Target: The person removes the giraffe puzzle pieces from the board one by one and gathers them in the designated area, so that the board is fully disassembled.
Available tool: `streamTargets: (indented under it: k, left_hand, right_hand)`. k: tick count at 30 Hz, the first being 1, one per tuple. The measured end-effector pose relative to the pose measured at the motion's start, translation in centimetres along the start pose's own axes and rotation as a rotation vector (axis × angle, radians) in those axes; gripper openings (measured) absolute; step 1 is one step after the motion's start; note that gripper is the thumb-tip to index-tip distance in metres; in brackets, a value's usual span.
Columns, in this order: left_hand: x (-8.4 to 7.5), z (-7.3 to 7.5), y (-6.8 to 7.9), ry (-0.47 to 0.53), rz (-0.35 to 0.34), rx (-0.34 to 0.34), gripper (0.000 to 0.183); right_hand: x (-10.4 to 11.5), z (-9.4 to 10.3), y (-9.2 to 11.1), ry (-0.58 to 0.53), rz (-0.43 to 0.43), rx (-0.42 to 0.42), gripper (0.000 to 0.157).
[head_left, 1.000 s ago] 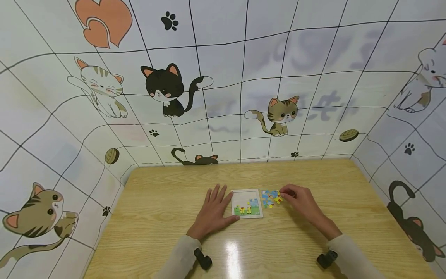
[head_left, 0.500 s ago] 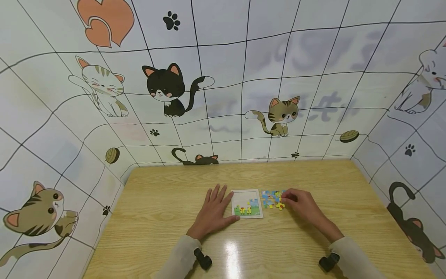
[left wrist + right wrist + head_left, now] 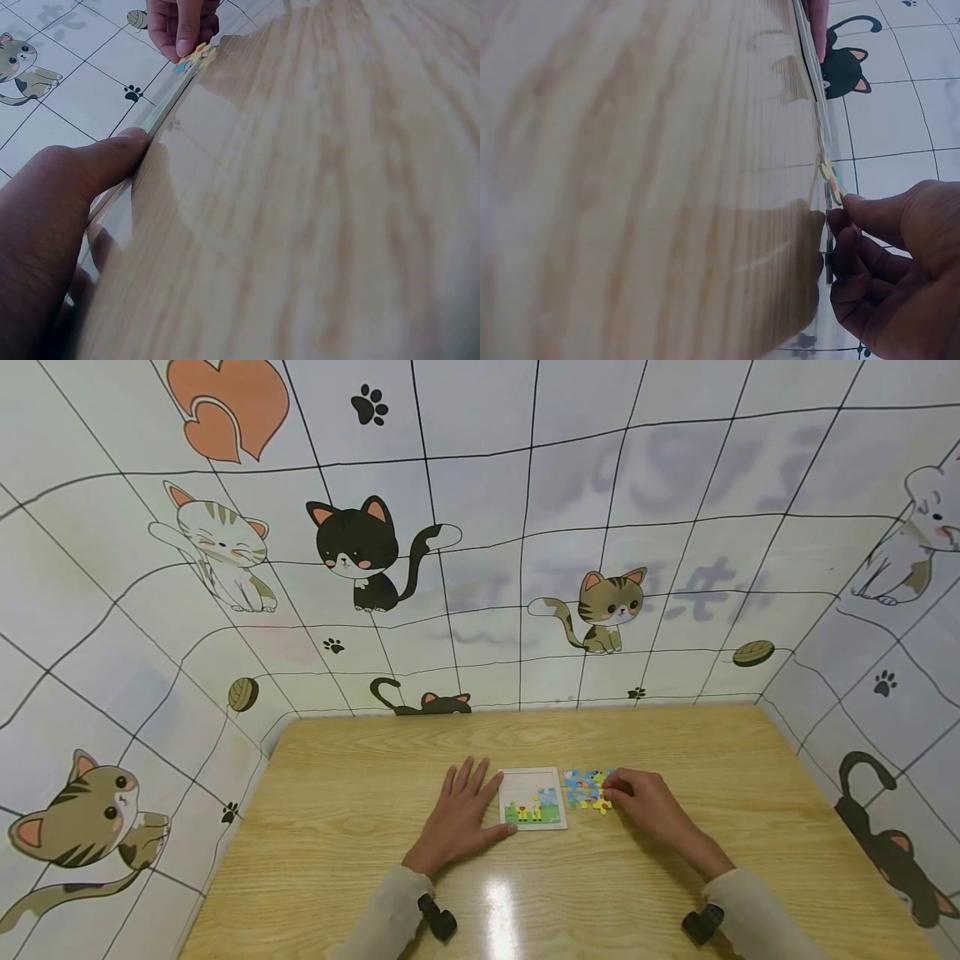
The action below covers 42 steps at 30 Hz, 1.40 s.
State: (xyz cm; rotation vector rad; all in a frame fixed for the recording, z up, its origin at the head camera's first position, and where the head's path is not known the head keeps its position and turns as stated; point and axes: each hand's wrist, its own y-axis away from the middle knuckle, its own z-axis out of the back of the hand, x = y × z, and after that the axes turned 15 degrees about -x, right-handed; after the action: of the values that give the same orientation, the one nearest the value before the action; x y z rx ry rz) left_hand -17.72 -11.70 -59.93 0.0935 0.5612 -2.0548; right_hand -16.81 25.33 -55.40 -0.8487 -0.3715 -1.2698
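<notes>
My left hand [image 3: 461,818] lies with its fingers spread at the left side of a small white-framed jigsaw tray [image 3: 562,797]. In the left wrist view its thumb [image 3: 112,161] touches the tray's edge. Along the tray's bottom and right side are fitted pieces [image 3: 534,812] with a green and yellow picture. Right of the tray lies a cluster of loose blue and yellow jigsaw pieces [image 3: 581,779]. At their right edge my right hand [image 3: 647,802] pinches a jigsaw piece [image 3: 835,187] between thumb and index finger; the fingers hide much of it.
Everything lies on a pale wooden table [image 3: 360,777] with a bright glare streak near the front. White walls [image 3: 480,560] with cat drawings stand behind the table and on both sides. Each wrist carries a small black camera, such as the left wrist camera [image 3: 437,918].
My right hand has shifted slightly right and down over the loose pieces. A yellow piece by its fingertips now lies lower, at the cluster's lower right. The left hand has stayed put.
</notes>
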Motion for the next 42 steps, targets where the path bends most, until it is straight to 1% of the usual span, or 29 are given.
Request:
streamTargets:
  k: [8,18,26,33,37,42]
  left_hand:
    - [0.0,-0.09,0.06,-0.018,0.003,0.003,0.098]
    - [-0.17,0.11,-0.03,-0.005,0.004,0.001,0.098]
    - [0.05,-0.16,0.04,-0.024,-0.001,0.003,0.098]
    - [0.08,-0.16,0.13,-0.007,0.001,-0.005,0.099]
    - [-0.01,-0.09,0.1,-0.015,0.0,-0.005,0.099]
    - [-0.08,-0.02,0.06,-0.008,0.002,-0.005,0.098]
  right_hand:
    - [0.22,-0.09,-0.15,0.05,0.03,-0.005,0.008]
    - [0.19,-0.15,-0.23,0.074,0.04,0.012,0.011]
    - [0.04,-0.24,-0.42,0.092,0.054,0.019,0.01]
    - [0.17,-0.17,-0.48,0.101,0.06,0.02,0.012]
    - [0.32,-0.1,-0.46,0.11,0.057,0.026,0.01]
    - [0.25,-0.04,-0.44,0.113,0.055,0.038,0.004]
